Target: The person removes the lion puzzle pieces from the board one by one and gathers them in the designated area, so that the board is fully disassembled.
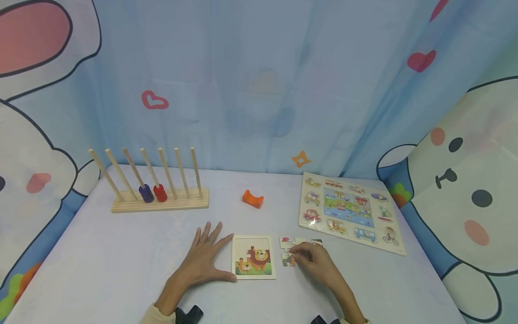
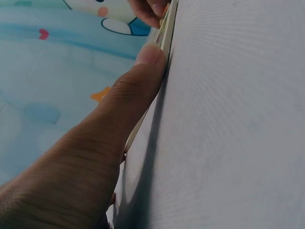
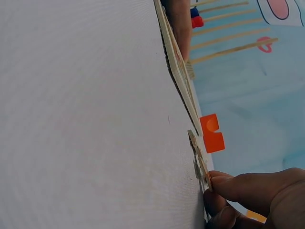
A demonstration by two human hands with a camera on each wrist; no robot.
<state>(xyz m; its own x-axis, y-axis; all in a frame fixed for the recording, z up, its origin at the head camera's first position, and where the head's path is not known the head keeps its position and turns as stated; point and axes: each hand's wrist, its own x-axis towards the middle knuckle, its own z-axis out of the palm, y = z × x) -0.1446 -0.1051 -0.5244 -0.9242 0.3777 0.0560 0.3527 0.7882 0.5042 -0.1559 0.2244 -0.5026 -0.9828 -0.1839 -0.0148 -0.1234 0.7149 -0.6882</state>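
A small square puzzle board (image 1: 254, 277) lies flat on the table, with lion pieces (image 1: 259, 258) filling the lower and right part of its picture. My left hand (image 1: 206, 261) spreads its straight fingers along the board's left side, index tip and thumb touching its edge; the thumb (image 2: 150, 56) shows at that edge in the left wrist view. Right of the board, my right hand (image 1: 315, 263) pinches a jigsaw piece (image 1: 285, 259) between thumb and finger. Loose pieces (image 1: 285, 243) lie beside and partly under that hand. The right wrist view shows the pinched piece (image 3: 206, 172) edge-on, low over the table.
A wooden rack with upright pegs (image 1: 162, 205) stands back left, carrying blue (image 1: 146, 193) and red (image 1: 160, 193) beads. An orange notched block (image 1: 252, 199) lies behind the puzzle board. Back right is a larger picture puzzle board (image 1: 348, 207). A blue curtain (image 1: 251, 90) hangs behind.
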